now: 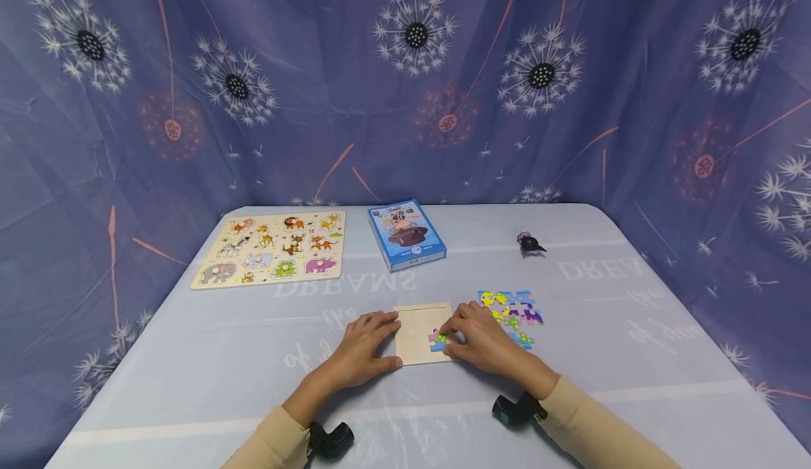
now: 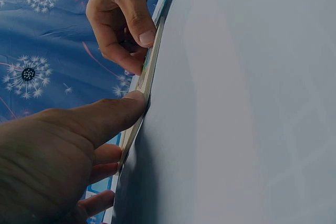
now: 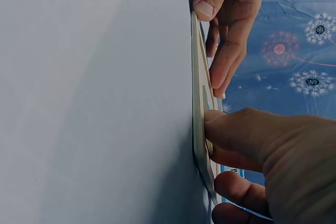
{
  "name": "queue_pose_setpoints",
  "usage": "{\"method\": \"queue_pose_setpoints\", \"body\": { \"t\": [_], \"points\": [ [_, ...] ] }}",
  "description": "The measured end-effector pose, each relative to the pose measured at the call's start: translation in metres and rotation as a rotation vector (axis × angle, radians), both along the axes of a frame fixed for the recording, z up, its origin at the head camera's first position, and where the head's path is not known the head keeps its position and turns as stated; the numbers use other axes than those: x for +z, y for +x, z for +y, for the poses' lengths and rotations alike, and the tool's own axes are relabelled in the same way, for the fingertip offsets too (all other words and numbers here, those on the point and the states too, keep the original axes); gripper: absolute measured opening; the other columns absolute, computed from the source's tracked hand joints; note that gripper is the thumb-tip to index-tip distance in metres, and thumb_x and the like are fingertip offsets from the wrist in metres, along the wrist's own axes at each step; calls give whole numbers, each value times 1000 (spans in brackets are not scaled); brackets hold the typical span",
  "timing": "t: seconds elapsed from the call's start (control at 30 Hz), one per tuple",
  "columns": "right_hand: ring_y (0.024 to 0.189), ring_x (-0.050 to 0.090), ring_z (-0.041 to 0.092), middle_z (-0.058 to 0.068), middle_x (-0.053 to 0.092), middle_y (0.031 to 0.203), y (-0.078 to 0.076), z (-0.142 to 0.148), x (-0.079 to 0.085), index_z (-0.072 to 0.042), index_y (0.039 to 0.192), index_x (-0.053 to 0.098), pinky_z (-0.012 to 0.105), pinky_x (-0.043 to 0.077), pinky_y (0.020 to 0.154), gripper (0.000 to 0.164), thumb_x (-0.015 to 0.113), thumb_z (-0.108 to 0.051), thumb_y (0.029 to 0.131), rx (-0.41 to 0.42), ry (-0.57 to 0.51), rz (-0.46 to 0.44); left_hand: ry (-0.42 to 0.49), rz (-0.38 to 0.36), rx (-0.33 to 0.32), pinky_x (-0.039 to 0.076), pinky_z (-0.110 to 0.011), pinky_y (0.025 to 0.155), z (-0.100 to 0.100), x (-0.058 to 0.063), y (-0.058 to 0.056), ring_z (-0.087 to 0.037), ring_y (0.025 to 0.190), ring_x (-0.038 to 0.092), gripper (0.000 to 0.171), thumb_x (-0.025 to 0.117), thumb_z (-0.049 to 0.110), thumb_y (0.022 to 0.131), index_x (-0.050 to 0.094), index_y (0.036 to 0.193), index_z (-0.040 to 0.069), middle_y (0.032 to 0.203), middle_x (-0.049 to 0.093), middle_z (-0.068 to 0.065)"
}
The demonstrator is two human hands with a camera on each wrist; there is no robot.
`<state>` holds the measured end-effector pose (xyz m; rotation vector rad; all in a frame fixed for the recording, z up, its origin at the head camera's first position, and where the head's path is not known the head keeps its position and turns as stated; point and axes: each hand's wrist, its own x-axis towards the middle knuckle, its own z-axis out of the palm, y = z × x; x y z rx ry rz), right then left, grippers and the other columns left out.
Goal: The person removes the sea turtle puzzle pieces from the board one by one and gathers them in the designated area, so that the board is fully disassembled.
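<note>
A square wooden puzzle tray [image 1: 415,329] lies flat on the table. My left hand [image 1: 362,348] holds it by its left side, thumb [image 2: 134,103] at the near corner and fingers at the far one. Over the tray's right part, the thumb and index finger of my right hand [image 1: 478,335] pinch a jigsaw piece with green on it [image 1: 442,338], mostly covered by the fingers. Beside it in the tray's lower right is a pink and blue jigsaw piece [image 1: 434,343]. Several joined or loose jigsaw pieces [image 1: 500,307] lie right of the tray, partly behind the right hand.
An animal peg puzzle board [image 1: 272,247] lies at the back left. Near it is a blue box [image 1: 408,235]. A small dark purple and black object [image 1: 529,244] sits at the back right. A dandelion-patterned curtain [image 1: 317,89] hangs behind the table.
</note>
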<state>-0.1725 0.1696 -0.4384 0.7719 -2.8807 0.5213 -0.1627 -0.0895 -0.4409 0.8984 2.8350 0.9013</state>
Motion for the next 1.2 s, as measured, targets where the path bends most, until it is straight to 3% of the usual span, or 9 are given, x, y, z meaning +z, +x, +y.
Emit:
{"method": "queue_pose_setpoints", "body": {
  "t": [0.27, 0.53, 0.8, 1.2],
  "points": [
    [82, 40, 7, -9, 56, 87, 2, 1, -1, -23, 94, 73, 29, 34, 75, 25, 79, -32, 72, -9, 7, 0, 3, -15, 0, 27, -57, 102, 0, -3, 1, -35, 133, 36, 63, 72, 30, 80, 52, 133, 3, 143, 46, -10],
    [85, 43, 8, -7, 60, 87, 4, 20, 7, -20, 98, 70, 33, 38, 80, 25, 77, -24, 74, 9, -72, 35, -1, -1, 0, 28, -57, 101, 1, -3, 2, -35, 133, 37, 63, 72, 30, 80, 52, 133, 3, 142, 46, -10],
    [96, 50, 13, -6, 63, 96, 9, 61, 17, -21, 101, 69, 41, 40, 87, 25, 76, -23, 77, -83, -110, -1, -6, 6, -2, 28, -56, 101, 0, -3, 1, -34, 133, 37, 63, 72, 31, 80, 52, 133, 3, 143, 46, -10],
    [89, 49, 13, -4, 63, 93, 17, 134, 10, -18, 100, 70, 37, 37, 78, 26, 77, -16, 75, -149, -86, 56, -16, 6, -8, 27, -57, 102, 0, 0, -1, -35, 134, 35, 63, 72, 30, 80, 51, 134, 3, 143, 45, -10]
  ]
}}
